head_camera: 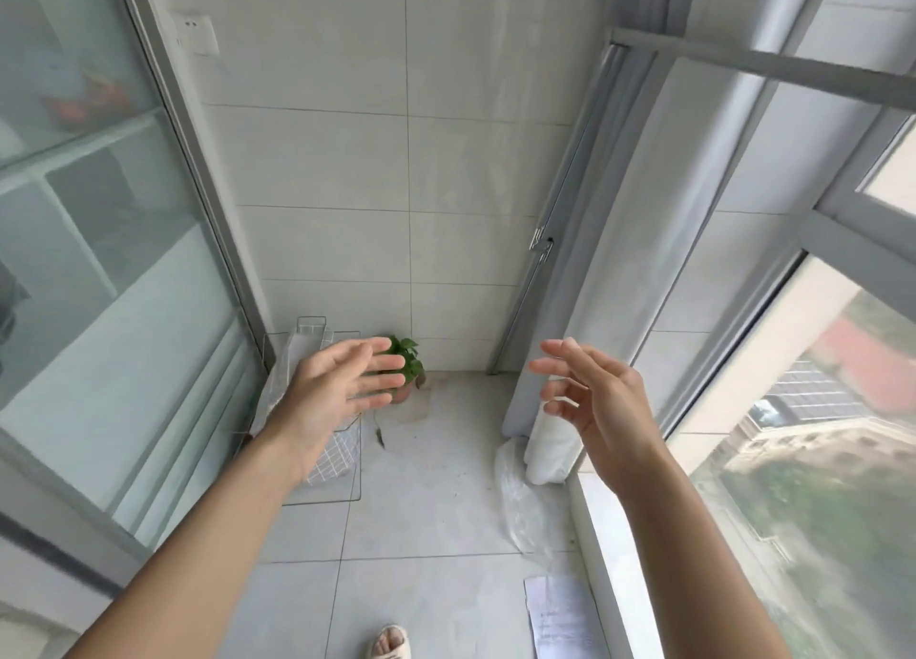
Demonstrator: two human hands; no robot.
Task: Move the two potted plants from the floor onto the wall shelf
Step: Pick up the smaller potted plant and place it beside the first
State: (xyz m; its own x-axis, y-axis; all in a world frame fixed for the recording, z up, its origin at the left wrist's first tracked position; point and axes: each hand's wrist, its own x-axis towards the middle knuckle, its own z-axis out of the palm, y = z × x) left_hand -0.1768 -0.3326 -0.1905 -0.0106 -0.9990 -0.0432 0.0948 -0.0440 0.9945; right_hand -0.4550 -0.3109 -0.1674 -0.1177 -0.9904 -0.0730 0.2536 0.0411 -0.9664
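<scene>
- With both hands raised and empty, only one potted plant shows: on the floor in the far corner, centre of frame, close to the tiled wall.
- Left hand: fingers spread, holding nothing; they overlap the plant's left side in the picture, but the hand looks to be well above and short of it.
- Right hand: fingers loosely curled and apart, also empty; plant lies well to its left in frame.
- Left hand is the nearer one, as far as I can judge; plant lies just right of and beyond its fingertips.
- Plant stands upright, long axis vertical, leaves up, reddish pot below, partly hidden behind the left fingers.
- Wire rack lies on the floor just left of the pot, under the left wrist; likely a snag risk on the reach down.
- Second plant and the wall shelf: not in view.
- Next move probably needs a drop forward and down, hands closing from both sides of the pot.
</scene>
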